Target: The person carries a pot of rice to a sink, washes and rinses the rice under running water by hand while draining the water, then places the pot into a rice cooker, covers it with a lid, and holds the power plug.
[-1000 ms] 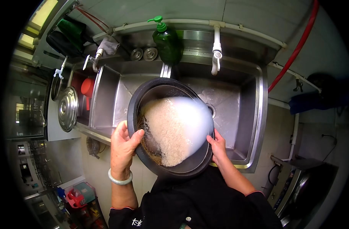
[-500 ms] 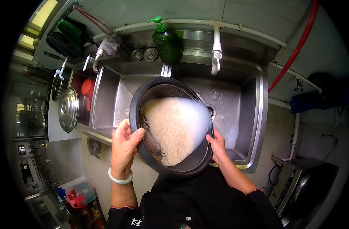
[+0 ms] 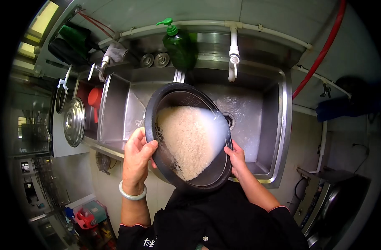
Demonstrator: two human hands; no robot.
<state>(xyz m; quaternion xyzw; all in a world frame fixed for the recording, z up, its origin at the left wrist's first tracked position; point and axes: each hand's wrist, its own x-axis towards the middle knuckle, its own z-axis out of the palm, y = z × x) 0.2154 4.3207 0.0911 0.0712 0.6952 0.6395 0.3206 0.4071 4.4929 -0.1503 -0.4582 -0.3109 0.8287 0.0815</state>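
Note:
A dark rice cooker pot point(image 3: 186, 98) is tilted to the right, its far right rim over the right sink basin point(image 3: 270, 125). Wet rice point(image 3: 184, 141) is heaped inside, with cloudy water point(image 3: 219, 132) gathered along the lower right side. My left hand point(image 3: 136, 160) grips the pot's left rim, thumb on top, with a pale bangle on the wrist. On the right side, my right hand point(image 3: 237, 160) holds the rim, its thumb at the edge and its other fingers mostly hidden beneath. Water lies on the basin floor around the drain point(image 3: 229, 121).
Behind the basins stand a green pump bottle point(image 3: 180, 50) and a white tap point(image 3: 234, 60). Left of them are another sink basin point(image 3: 117, 100), a red dipper point(image 3: 94, 98) and a metal lid point(image 3: 74, 121). A red hose point(image 3: 323, 52) hangs at the right.
The pot tips a little further right, and the cloudy water inside has shrunk, baring more rice. More water ripples across the right basin floor. Both hands keep their hold.

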